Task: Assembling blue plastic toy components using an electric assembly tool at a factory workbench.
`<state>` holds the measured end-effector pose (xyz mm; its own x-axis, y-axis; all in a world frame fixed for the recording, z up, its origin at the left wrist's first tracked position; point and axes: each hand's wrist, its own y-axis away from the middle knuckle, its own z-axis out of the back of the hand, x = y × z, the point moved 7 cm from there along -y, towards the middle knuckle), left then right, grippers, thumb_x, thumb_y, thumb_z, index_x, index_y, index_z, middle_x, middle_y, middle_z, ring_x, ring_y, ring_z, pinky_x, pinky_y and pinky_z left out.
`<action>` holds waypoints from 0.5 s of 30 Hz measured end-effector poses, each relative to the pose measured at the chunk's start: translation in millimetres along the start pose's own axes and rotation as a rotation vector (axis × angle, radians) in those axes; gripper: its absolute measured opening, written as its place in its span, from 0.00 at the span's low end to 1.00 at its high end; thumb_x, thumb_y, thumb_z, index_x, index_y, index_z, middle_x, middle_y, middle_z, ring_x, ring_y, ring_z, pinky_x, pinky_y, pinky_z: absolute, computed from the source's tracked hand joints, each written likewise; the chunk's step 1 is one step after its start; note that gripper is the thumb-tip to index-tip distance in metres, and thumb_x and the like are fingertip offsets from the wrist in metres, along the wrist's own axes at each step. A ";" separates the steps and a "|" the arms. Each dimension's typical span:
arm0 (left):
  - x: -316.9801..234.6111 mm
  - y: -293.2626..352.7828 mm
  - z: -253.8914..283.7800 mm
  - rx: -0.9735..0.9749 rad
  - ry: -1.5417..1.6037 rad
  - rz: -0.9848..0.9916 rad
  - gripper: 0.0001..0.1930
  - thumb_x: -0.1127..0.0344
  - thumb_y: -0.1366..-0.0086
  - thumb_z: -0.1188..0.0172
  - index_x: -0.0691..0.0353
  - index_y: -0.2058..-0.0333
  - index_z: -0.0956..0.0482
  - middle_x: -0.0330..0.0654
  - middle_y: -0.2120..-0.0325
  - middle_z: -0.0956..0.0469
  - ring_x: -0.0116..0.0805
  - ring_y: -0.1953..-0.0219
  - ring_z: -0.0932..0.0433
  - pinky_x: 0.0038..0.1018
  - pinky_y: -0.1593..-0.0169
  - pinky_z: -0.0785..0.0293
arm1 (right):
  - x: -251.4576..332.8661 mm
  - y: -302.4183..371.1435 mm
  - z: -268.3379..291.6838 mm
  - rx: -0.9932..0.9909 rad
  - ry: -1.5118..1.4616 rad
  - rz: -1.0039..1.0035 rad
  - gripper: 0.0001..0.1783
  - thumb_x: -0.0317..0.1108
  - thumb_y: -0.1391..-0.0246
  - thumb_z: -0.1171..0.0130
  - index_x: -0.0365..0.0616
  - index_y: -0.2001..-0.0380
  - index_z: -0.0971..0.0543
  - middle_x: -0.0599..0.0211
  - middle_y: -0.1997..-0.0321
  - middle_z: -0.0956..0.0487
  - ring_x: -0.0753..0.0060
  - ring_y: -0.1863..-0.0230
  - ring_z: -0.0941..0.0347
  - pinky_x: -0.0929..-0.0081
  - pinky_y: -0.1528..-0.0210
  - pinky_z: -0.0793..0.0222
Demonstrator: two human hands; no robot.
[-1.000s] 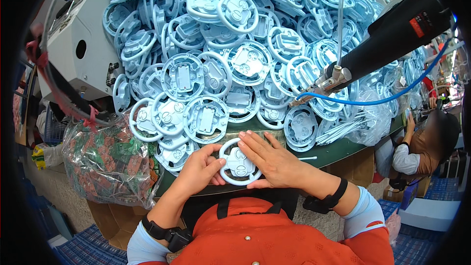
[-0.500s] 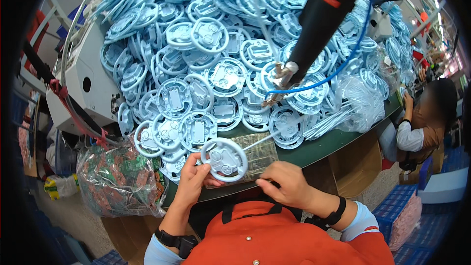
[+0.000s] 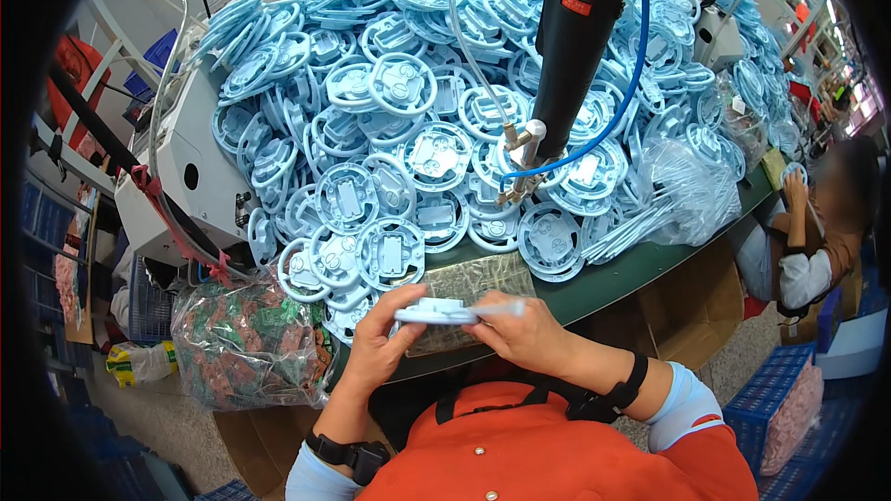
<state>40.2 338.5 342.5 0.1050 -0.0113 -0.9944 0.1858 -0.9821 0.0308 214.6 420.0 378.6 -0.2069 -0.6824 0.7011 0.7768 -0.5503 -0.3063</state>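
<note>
Pale blue plastic wheel-shaped part (image 3: 432, 314) tipped nearly edge-on as the bare right hand (image 3: 536, 339) came up beside its right rim, bringing both hands to it.
Bare left hand (image 3: 376, 345) pinched the left rim between thumb and fingers, over a flat, brownish, film-wrapped block (image 3: 478, 276); the right fingers curled near a whitish blur (image 3: 502, 308), their grip unclear. Ahead, heaped matching blue parts (image 3: 347, 199) and an overhanging black tubular tool (image 3: 580, 56) crowded the dark green table (image 3: 603, 294).
</note>
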 end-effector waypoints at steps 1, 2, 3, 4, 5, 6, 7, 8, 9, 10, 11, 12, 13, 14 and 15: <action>-9.5 -1.8 -0.5 0.064 -0.213 -0.120 0.22 0.79 0.39 0.38 0.60 0.45 0.25 0.47 0.46 0.24 0.38 0.44 0.25 0.29 0.44 0.29 | 1.0 -1.0 1.1 0.029 0.035 0.037 0.10 0.32 0.47 0.35 0.40 0.65 0.24 0.61 0.71 0.24 0.55 0.72 0.25 0.63 0.71 0.29; -17.8 -1.7 -5.6 0.128 -0.426 -0.239 0.22 0.81 0.40 0.38 0.59 0.47 0.22 0.47 0.47 0.23 0.39 0.43 0.24 0.28 0.44 0.28 | 2.3 -1.5 1.3 0.059 0.071 0.073 0.10 0.31 0.48 0.35 0.40 0.63 0.23 0.61 0.71 0.24 0.57 0.71 0.24 0.64 0.71 0.28; -22.0 -0.9 -7.7 0.105 -0.444 -0.192 0.23 0.82 0.45 0.37 0.59 0.50 0.20 0.50 0.47 0.22 0.44 0.43 0.24 0.29 0.46 0.26 | 0.7 -2.1 1.9 0.058 0.073 0.071 0.10 0.31 0.48 0.35 0.40 0.63 0.23 0.61 0.71 0.24 0.57 0.71 0.24 0.64 0.71 0.28; -22.3 -0.1 -10.2 0.106 -0.441 -0.193 0.23 0.82 0.45 0.37 0.59 0.50 0.20 0.50 0.47 0.22 0.44 0.43 0.24 0.29 0.46 0.26 | -0.4 -2.3 2.5 0.039 0.093 0.095 0.10 0.30 0.49 0.36 0.41 0.65 0.25 0.62 0.71 0.26 0.58 0.71 0.25 0.64 0.71 0.28; -31.9 4.4 -14.0 0.079 -0.619 -0.349 0.24 0.82 0.47 0.37 0.59 0.50 0.20 0.50 0.48 0.22 0.47 0.44 0.23 0.31 0.47 0.24 | -1.3 -2.8 2.5 0.021 0.111 0.121 0.09 0.30 0.49 0.37 0.43 0.67 0.27 0.64 0.72 0.28 0.60 0.70 0.25 0.65 0.71 0.28; -40.0 9.5 -19.5 0.050 -0.796 -0.505 0.25 0.83 0.49 0.37 0.58 0.50 0.21 0.51 0.49 0.22 0.49 0.45 0.23 0.33 0.48 0.23 | -5.4 -2.3 0.8 0.023 0.111 0.122 0.09 0.30 0.49 0.37 0.43 0.67 0.27 0.64 0.72 0.28 0.60 0.70 0.25 0.65 0.71 0.28; -44.6 13.0 -27.6 0.036 -0.904 -0.642 0.25 0.82 0.51 0.36 0.58 0.51 0.20 0.52 0.53 0.22 0.53 0.48 0.22 0.38 0.50 0.21 | -9.1 -0.2 -0.5 0.011 0.132 0.158 0.10 0.30 0.51 0.37 0.43 0.65 0.26 0.65 0.72 0.27 0.61 0.70 0.25 0.65 0.71 0.28; -43.0 14.2 -29.8 0.034 -0.902 -0.640 0.25 0.82 0.51 0.36 0.58 0.51 0.20 0.52 0.53 0.22 0.53 0.48 0.22 0.38 0.50 0.21 | -12.5 2.1 -1.8 -0.001 0.152 0.195 0.12 0.29 0.52 0.36 0.42 0.63 0.25 0.65 0.72 0.27 0.62 0.70 0.25 0.66 0.71 0.28; -41.8 19.8 -35.0 0.059 -0.936 -0.688 0.25 0.81 0.51 0.36 0.57 0.52 0.20 0.52 0.55 0.22 0.54 0.50 0.21 0.40 0.51 0.21 | -14.5 4.9 -3.7 0.004 0.180 0.241 0.16 0.29 0.54 0.36 0.41 0.60 0.24 0.67 0.72 0.27 0.64 0.70 0.25 0.67 0.71 0.28; -39.9 26.2 -39.2 0.086 -0.969 -0.734 0.25 0.80 0.51 0.35 0.57 0.52 0.20 0.52 0.56 0.22 0.54 0.52 0.20 0.41 0.53 0.21 | -18.1 7.3 -6.0 0.009 0.179 0.239 0.16 0.29 0.54 0.36 0.41 0.60 0.24 0.67 0.72 0.27 0.64 0.70 0.25 0.67 0.71 0.28; -34.7 30.5 -38.6 0.106 -0.990 -0.753 0.24 0.78 0.51 0.34 0.56 0.52 0.19 0.51 0.57 0.22 0.54 0.53 0.21 0.44 0.52 0.22 | -18.2 10.2 -8.3 0.007 0.190 0.278 0.16 0.30 0.54 0.36 0.41 0.60 0.24 0.67 0.72 0.26 0.64 0.70 0.26 0.66 0.70 0.28; -32.0 33.3 -37.0 0.103 -0.986 -0.749 0.24 0.78 0.51 0.34 0.56 0.52 0.19 0.51 0.57 0.22 0.54 0.53 0.21 0.44 0.52 0.22 | -17.0 13.1 -9.6 0.005 0.200 0.317 0.16 0.30 0.54 0.35 0.40 0.60 0.23 0.68 0.71 0.26 0.64 0.70 0.26 0.66 0.70 0.28; -31.0 36.5 -35.6 0.093 -0.994 -0.752 0.25 0.77 0.52 0.32 0.56 0.52 0.20 0.52 0.54 0.24 0.53 0.52 0.21 0.44 0.52 0.23 | -15.8 13.6 -8.7 0.012 0.196 0.315 0.18 0.30 0.55 0.35 0.40 0.58 0.23 0.66 0.68 0.23 0.63 0.68 0.24 0.67 0.67 0.27; -29.9 39.6 -33.7 0.083 -1.001 -0.755 0.25 0.76 0.53 0.31 0.56 0.52 0.20 0.53 0.52 0.25 0.53 0.50 0.22 0.44 0.51 0.23 | -15.1 13.5 -7.7 0.019 0.193 0.318 0.18 0.30 0.55 0.35 0.40 0.58 0.23 0.66 0.68 0.23 0.63 0.68 0.24 0.67 0.67 0.27; -26.5 41.5 -28.7 0.072 -0.982 -0.732 0.30 0.75 0.55 0.29 0.58 0.48 0.23 0.54 0.46 0.29 0.54 0.46 0.25 0.44 0.48 0.25 | -13.4 13.2 -3.1 -0.027 0.202 0.339 0.19 0.29 0.56 0.35 0.39 0.58 0.23 0.65 0.67 0.22 0.63 0.67 0.23 0.68 0.67 0.26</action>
<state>73.2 303.4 373.1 -0.7882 0.4408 -0.4294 -0.1659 -0.8242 -0.5414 225.8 420.4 363.1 -0.0564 -0.9070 0.4173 0.8061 -0.2880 -0.5170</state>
